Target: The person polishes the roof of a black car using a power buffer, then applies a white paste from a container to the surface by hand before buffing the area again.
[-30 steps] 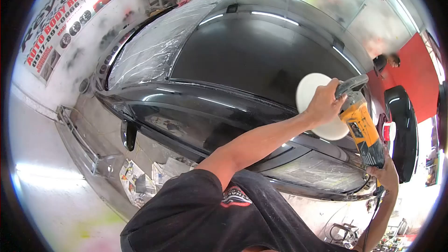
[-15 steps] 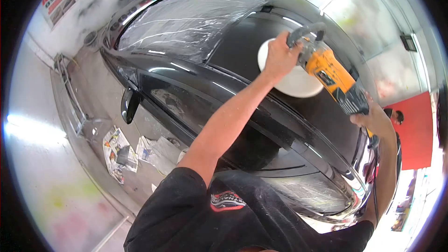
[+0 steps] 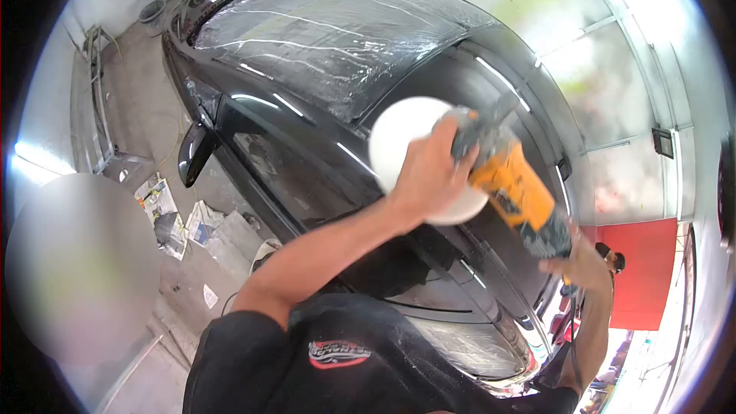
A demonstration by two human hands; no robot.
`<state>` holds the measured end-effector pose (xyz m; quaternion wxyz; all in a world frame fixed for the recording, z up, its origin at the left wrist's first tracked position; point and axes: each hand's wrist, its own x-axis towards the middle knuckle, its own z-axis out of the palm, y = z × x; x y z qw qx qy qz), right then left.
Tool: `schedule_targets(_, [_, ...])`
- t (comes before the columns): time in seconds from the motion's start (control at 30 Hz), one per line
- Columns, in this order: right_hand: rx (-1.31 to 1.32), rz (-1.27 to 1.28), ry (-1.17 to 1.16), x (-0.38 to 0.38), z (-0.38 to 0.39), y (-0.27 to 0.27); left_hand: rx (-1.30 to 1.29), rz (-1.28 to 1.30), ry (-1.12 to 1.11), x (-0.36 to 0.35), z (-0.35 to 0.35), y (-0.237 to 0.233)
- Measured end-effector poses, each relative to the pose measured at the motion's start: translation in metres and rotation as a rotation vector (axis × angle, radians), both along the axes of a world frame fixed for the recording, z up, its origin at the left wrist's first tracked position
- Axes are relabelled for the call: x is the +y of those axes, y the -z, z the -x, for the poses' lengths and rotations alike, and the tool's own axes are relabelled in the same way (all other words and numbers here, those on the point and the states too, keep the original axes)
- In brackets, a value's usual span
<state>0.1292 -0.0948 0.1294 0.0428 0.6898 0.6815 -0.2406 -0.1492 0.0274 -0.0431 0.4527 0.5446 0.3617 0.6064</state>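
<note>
A yellow and black power polisher (image 3: 512, 188) with a large white round pad (image 3: 402, 138) is held over the roof of a black car (image 3: 299, 172). My left hand (image 3: 432, 172) grips the dark front handle, above the pad. Around the rear end of the tool's body, my right hand (image 3: 579, 262) is closed. The pad lies over the near side of the roof; whether it presses on the surface cannot be made out. Clear plastic film (image 3: 307, 34) covers the windshield.
The car's side mirror (image 3: 196, 155) sticks out at the left. Newspapers (image 3: 165, 215) lie on the floor. A person (image 3: 611, 257) is by a red panel (image 3: 644, 276) at the right. The tool's cord hangs near my right arm.
Both hands and the polisher have moved left and down in view, bringing the pad towards the near edge of the roof. The camera view has also shifted.
</note>
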Motion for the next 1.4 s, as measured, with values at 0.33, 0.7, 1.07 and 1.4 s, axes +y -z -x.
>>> schedule_targets(0.33, [0.148,0.034,0.215,0.027,-0.002,0.006,-0.001,-0.016,0.081,0.058,-0.022,0.005])
schedule_targets(0.7, [0.122,-0.003,0.37,0.036,-0.07,0.005,0.248,-0.179,-0.051,0.13,-0.146,0.01])
schedule_targets(1.07, [0.125,-0.368,0.499,-0.223,-0.166,0.064,0.257,-0.345,0.381,-0.043,-0.295,-0.029])
schedule_targets(1.4, [0.463,-0.518,1.268,-0.402,-0.168,0.089,0.171,-0.417,0.844,-0.197,-0.441,-0.047])
